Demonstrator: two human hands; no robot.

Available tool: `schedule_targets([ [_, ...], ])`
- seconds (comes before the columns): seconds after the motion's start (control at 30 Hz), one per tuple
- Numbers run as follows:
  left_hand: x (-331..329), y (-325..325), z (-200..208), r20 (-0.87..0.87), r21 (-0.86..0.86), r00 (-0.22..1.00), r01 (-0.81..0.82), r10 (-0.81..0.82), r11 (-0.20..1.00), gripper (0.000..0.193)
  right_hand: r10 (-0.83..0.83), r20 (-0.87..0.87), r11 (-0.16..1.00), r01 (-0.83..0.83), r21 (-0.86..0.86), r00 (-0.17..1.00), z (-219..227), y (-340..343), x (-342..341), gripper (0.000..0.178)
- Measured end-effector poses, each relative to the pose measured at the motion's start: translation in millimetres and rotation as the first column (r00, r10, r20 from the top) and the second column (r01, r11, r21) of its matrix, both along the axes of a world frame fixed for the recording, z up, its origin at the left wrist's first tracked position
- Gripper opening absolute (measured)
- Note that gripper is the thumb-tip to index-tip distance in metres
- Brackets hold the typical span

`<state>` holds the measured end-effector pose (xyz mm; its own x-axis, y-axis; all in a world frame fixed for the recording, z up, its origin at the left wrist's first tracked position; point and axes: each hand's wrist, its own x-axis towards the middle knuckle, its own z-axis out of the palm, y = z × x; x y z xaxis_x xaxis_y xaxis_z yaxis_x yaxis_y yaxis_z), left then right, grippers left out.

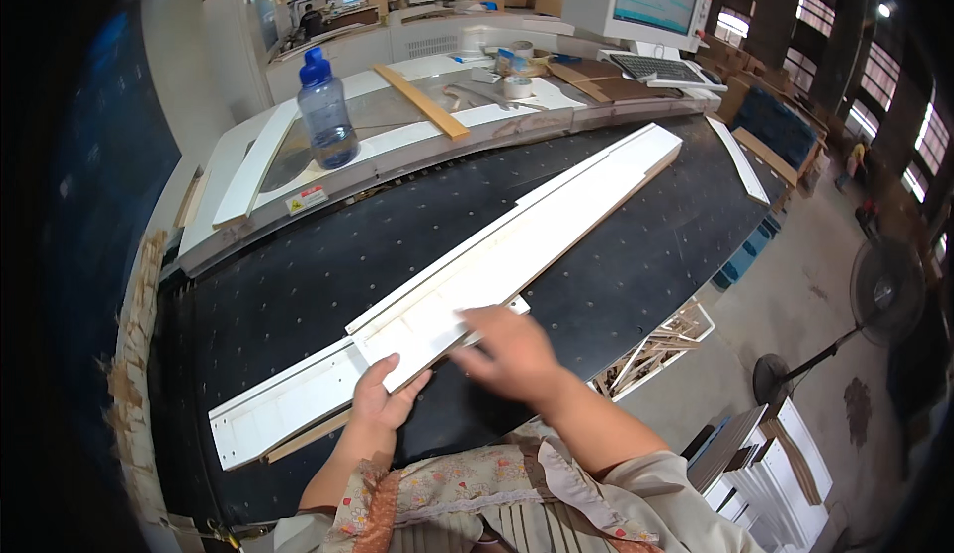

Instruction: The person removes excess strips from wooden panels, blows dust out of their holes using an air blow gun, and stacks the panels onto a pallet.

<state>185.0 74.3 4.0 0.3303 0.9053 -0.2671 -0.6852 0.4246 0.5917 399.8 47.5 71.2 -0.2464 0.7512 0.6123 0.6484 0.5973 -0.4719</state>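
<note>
A long white grooved board (517, 245) lies slantwise across the black work table, its far end at the upper right. My left hand (383, 401) grips its near end, the thumb on the side and the fingers at the lower edge. Beside that edge is my right hand (512, 352), smeared by motion, its fingers curled near the board; whether they touch it is unclear. Another white board (288, 399) with small holes lies partly under the first, toward the left. A brown-edged strip (308, 436) shows along its lower side.
The black table (298, 295) is dotted with small studs. Behind it, a ledge carries a blue-capped water bottle (328, 116), a wooden strip (422, 101) and tape rolls (517, 87). A monitor (651, 1) and keyboard (656, 68) stand far right. Stacked panels (775, 474) and a fan (884, 290) stand at right.
</note>
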Motion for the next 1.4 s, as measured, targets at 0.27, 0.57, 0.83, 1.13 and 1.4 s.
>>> schedule_targets([
  [0.27,-120.9,-63.1,-6.0,0.053,-0.14,0.965,-0.247,0.256,0.959,0.049,-0.445,-0.885,0.877,-0.267,-0.399,-0.137,-90.9,45.7,64.9,0.041],
  [0.57,-203.1,-148.5,1.1,0.297,0.194,0.877,-0.442,0.378,0.876,0.063,-0.419,-0.897,0.784,-0.554,-0.279,-0.142,-60.6,88.2,-63.6,0.037],
  [0.83,-234.4,-126.1,15.8,0.137,0.137,0.786,-0.618,0.602,0.775,0.051,-0.552,-0.801,0.675,-0.688,-0.265,-0.233,-79.2,135.9,-132.1,0.023],
  [1.13,-289.0,-5.0,33.2,0.204,-0.125,0.459,-0.864,0.865,0.488,0.063,-0.168,-0.911,0.58,-0.709,-0.401,0.378,-45.3,67.3,-88.6,0.045],
  [1.4,-164.6,69.7,42.8,-0.654,0.675,0.487,0.031,0.579,0.737,0.05,-0.565,-0.496,0.824,0.417,-0.384,0.66,-109.2,-35.7,36.0,0.025],
])
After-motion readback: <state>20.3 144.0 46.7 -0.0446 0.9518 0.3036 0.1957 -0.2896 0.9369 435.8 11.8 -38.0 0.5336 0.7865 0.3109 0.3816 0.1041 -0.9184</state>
